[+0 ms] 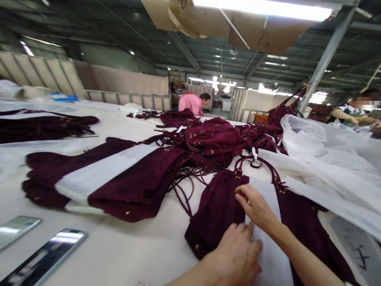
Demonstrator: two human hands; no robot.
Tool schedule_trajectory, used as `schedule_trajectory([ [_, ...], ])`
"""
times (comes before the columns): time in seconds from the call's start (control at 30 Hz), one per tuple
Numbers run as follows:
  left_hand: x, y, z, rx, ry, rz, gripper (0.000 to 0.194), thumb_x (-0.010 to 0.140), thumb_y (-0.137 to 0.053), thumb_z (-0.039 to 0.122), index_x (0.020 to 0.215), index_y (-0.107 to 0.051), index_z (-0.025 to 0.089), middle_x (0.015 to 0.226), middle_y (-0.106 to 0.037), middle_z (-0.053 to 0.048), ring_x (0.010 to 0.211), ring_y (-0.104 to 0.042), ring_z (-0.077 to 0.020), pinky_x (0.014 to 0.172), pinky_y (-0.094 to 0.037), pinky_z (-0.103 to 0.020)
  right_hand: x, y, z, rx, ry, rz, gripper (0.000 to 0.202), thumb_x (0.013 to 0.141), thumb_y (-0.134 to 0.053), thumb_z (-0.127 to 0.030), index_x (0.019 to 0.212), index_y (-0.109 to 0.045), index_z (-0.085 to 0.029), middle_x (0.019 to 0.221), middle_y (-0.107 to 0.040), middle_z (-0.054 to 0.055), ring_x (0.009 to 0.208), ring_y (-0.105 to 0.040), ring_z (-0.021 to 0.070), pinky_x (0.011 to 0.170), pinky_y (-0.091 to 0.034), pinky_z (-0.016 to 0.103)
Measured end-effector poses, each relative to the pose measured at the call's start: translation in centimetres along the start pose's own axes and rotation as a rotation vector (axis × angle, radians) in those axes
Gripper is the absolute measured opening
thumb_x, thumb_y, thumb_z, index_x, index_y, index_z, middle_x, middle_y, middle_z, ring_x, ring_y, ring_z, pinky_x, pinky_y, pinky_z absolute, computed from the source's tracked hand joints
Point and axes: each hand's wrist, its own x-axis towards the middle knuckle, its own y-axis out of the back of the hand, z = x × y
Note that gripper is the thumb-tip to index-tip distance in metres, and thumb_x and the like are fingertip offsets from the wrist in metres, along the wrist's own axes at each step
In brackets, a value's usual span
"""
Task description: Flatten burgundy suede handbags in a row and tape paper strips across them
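A burgundy bag (222,198) with thin straps and gold-coloured fittings lies before me, a white strip (272,242) running across it. My left hand (236,250) rests low on the bag and strip, its fingers bent, somewhat blurred and slightly apart. Just above it, my right hand (253,202) is over the bag beside the strip's upper part, thumb and fingers loosely curved with nothing seen between them. To the left is a stack of burgundy bags (127,190) wrapped by a white band (104,171).
Two phones (44,258) (18,230) lie at the near left of the white table (119,246). More burgundy bags (214,137) are heaped in the middle. Clear plastic (315,139) covers the right side. One person in pink (190,103) bends behind the table; another person (351,113) stands far right.
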Motion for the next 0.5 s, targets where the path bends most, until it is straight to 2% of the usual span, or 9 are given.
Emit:
schedule_trajectory([
  [0.07,-2.5,3.4,-1.9,-0.085,0.094,-0.007,0.026,0.09,-0.044,0.033,0.079,-0.063,0.018,0.085,-0.066,-0.007,0.08,-0.059,-0.0216,0.075,-0.045,-0.034,-0.7,-0.3,-3.2,0.117,0.097,-0.054,0.026,0.094,-0.042,-0.03,0.115,-0.057,-0.024,0.112,-0.055,0.006,0.092,-0.059,0.0163,0.084,-0.046,0.03],
  [0.13,-4.7,6.0,-5.0,-0.233,0.31,0.167,0.03,0.091,-0.037,0.029,0.073,-0.059,0.019,0.074,-0.062,-0.003,0.07,-0.055,-0.0169,0.069,-0.042,-0.029,-2.0,-1.3,-6.1,0.103,0.14,-0.1,0.043,0.091,-0.049,-0.04,0.132,-0.048,-0.027,0.13,-0.047,0.01,0.107,-0.056,0.0224,0.089,-0.046,0.035],
  [0.2,-5.7,6.9,-8.9,-0.398,0.557,0.421,0.028,0.088,-0.038,0.031,0.069,-0.054,0.018,0.07,-0.056,-0.001,0.069,-0.051,-0.0155,0.066,-0.041,-0.027,-3.2,-2.8,-8.5,0.011,0.136,-0.102,0.078,0.076,-0.065,-0.054,0.143,-0.035,-0.029,0.141,-0.038,0.015,0.117,-0.05,0.0329,0.088,-0.047,0.042],
  [0.23,-5.8,6.7,-10.8,-0.569,0.607,0.431,0.024,0.085,-0.04,0.031,0.071,-0.053,0.017,0.071,-0.054,-0.001,0.069,-0.05,-0.0148,0.064,-0.041,-0.026,-3.6,-3.5,-9.5,-0.037,0.118,-0.085,0.095,0.066,-0.073,-0.058,0.146,-0.031,-0.029,0.142,-0.036,0.017,0.116,-0.05,0.037,0.085,-0.048,0.044],
  [0.27,-5.5,6.2,-12.5,-0.769,0.66,0.4,0.019,0.082,-0.043,0.031,0.074,-0.053,0.017,0.073,-0.054,0.0,0.069,-0.051,-0.0143,0.064,-0.041,-0.025,-3.8,-4.3,-10.2,-0.074,0.091,-0.058,0.103,0.06,-0.077,-0.059,0.147,-0.029,-0.029,0.141,-0.037,0.019,0.112,-0.052,0.0384,0.081,-0.048,0.045],
  [0.3,-5.1,5.3,-14.0,-0.929,0.709,0.349,0.017,0.078,-0.045,0.031,0.077,-0.054,0.016,0.074,-0.053,0.0,0.07,-0.051,-0.0144,0.063,-0.043,-0.025,-3.8,-5.0,-10.7,-0.099,0.058,-0.034,0.1,0.06,-0.077,-0.057,0.145,-0.032,-0.03,0.136,-0.041,0.019,0.106,-0.055,0.0372,0.076,-0.049,0.043],
  [0.37,-3.7,3.5,-15.7,-1.042,0.732,0.263,0.019,0.072,-0.049,0.031,0.078,-0.056,0.014,0.07,-0.052,0.0,0.067,-0.05,-0.0141,0.06,-0.043,-0.025,-3.3,-6.0,-11.2,-0.114,-0.002,-0.018,0.069,0.072,-0.071,-0.05,0.134,-0.047,-0.029,0.116,-0.054,0.015,0.091,-0.061,0.0304,0.068,-0.048,0.036],
  [0.43,-2.2,2.2,-16.0,-1.058,0.695,0.206,0.018,0.067,-0.053,0.029,0.075,-0.057,0.013,0.065,-0.05,0.001,0.061,-0.048,-0.0125,0.057,-0.041,-0.023,-2.6,-6.3,-11.2,-0.093,-0.016,-0.042,0.037,0.08,-0.064,-0.041,0.113,-0.059,-0.026,0.093,-0.06,0.007,0.078,-0.062,0.0242,0.065,-0.046,0.032],
  [0.5,-1.0,1.5,-15.5,-1.071,0.629,0.185,0.017,0.066,-0.055,0.026,0.075,-0.058,0.013,0.063,-0.05,0.002,0.058,-0.046,-0.0108,0.056,-0.039,-0.022,-2.1,-6.3,-11.1,-0.074,0.014,-0.05,0.02,0.081,-0.064,-0.036,0.097,-0.06,-0.025,0.082,-0.059,0.003,0.073,-0.06,0.0212,0.064,-0.044,0.03],
])
